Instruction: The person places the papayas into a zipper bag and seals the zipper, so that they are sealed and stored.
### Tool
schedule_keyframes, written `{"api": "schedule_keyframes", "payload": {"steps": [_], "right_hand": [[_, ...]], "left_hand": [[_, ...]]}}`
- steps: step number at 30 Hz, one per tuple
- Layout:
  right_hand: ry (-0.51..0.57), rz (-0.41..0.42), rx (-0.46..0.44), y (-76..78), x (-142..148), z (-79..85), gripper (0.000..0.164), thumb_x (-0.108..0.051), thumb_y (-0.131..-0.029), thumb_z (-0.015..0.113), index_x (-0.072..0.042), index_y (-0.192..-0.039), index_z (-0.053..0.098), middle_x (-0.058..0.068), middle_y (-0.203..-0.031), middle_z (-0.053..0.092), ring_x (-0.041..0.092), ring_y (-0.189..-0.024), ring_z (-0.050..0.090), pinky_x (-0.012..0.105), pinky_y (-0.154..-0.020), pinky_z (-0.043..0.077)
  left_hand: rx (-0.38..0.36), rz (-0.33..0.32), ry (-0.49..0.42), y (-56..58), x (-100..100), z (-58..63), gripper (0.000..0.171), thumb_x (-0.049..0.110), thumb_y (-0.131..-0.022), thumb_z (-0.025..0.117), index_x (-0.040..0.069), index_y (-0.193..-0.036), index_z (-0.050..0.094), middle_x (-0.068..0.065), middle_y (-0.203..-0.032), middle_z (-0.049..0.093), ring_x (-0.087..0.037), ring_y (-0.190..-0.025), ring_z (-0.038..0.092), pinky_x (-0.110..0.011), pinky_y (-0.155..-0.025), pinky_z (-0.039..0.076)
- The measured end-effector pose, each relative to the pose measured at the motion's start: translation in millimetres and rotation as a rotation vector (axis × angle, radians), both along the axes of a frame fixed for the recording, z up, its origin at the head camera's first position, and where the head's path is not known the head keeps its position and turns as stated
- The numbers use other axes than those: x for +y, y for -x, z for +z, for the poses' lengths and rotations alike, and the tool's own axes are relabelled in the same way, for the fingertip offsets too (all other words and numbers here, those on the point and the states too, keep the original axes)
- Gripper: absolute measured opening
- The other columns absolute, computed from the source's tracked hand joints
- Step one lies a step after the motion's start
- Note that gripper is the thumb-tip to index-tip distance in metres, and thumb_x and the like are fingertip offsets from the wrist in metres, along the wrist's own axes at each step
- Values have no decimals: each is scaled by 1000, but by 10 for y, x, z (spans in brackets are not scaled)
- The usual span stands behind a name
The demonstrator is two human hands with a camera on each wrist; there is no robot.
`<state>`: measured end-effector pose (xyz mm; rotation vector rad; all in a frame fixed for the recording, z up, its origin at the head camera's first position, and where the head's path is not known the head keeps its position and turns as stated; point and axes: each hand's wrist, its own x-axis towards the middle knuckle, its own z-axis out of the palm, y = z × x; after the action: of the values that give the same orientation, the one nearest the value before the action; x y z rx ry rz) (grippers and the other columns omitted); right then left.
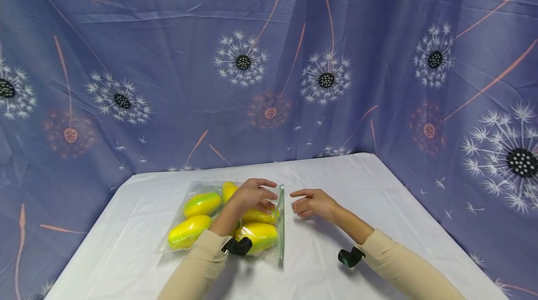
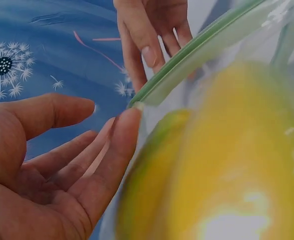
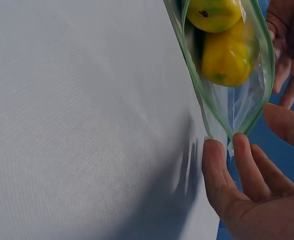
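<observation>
A clear zip bag (image 1: 269,254) with a green zip strip (image 1: 281,232) lies on its side, holding several glossy yellow-green fruits (image 1: 187,232) that look like mangoes. My left hand (image 1: 252,196) is over the bag beside its zip edge, fingers loosely bent; in the left wrist view one fingertip (image 2: 126,125) is right at the strip's end. Across a small gap from the strip, my right hand (image 1: 315,204) hovers with relaxed, spread fingers. The right wrist view shows the bag's mouth (image 3: 273,65) parted, with two fruits (image 3: 229,60) inside facing the opening.
A white cloth covers the table (image 1: 357,178). Behind it and along the sides hangs a blue curtain (image 1: 176,66) with dandelion prints. Each wrist carries a small black device, one on the left (image 1: 238,246) and one on the right (image 1: 351,257).
</observation>
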<state>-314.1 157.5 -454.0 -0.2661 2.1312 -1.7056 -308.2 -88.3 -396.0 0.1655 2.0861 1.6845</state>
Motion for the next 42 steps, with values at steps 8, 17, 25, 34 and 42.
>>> {"api": "schedule_keyframes", "payload": {"steps": [8, 17, 25, 34, 42], "right_hand": [[-20, -68, 0, 64, 7, -16, 53, -17, -91, 72, 4, -138, 59, 26, -122, 69, 33, -96, 73, 42, -85, 64], [-28, -141, -26, 124, -68, -14, 51, -17, -89, 74, 0, -135, 63, 17, -125, 70, 32, -99, 72, 43, -87, 63], [-18, -197, -48, 226, -160, -11, 48, -12, -89, 71, 2, -135, 63, 20, -125, 69, 35, -101, 72, 43, -89, 63], [-20, -206, -60, 324, -169, -37, 46, -10, -92, 66, 2, -136, 61, 25, -129, 66, 38, -107, 70, 46, -92, 62], [-15, -232, -84, 389, -207, -98, 46, -12, -91, 69, 1, -134, 63, 23, -125, 69, 30, -101, 72, 42, -91, 62]], "left_hand": [[89, 71, 149, 306, 43, 73, 40, 3, -89, 73, 6, -129, 68, -17, -111, 70, -41, -102, 69, -45, -81, 65], [257, 15, 353, 606, 131, 68, 38, 9, -86, 75, 14, -124, 73, -8, -102, 77, -37, -106, 69, -50, -94, 59], [188, -74, 531, 823, 237, 4, 45, 13, -85, 78, 21, -129, 72, -5, -124, 71, -32, -129, 57, -52, -113, 45], [107, -102, 565, 940, 206, -119, 53, 12, -83, 78, 24, -133, 70, -9, -158, 44, -35, -144, 40, -55, -120, 36], [57, -155, 504, 1002, 164, -128, 57, 8, -86, 75, 20, -140, 64, -10, -136, 62, -31, -129, 55, -54, -120, 36]]}}
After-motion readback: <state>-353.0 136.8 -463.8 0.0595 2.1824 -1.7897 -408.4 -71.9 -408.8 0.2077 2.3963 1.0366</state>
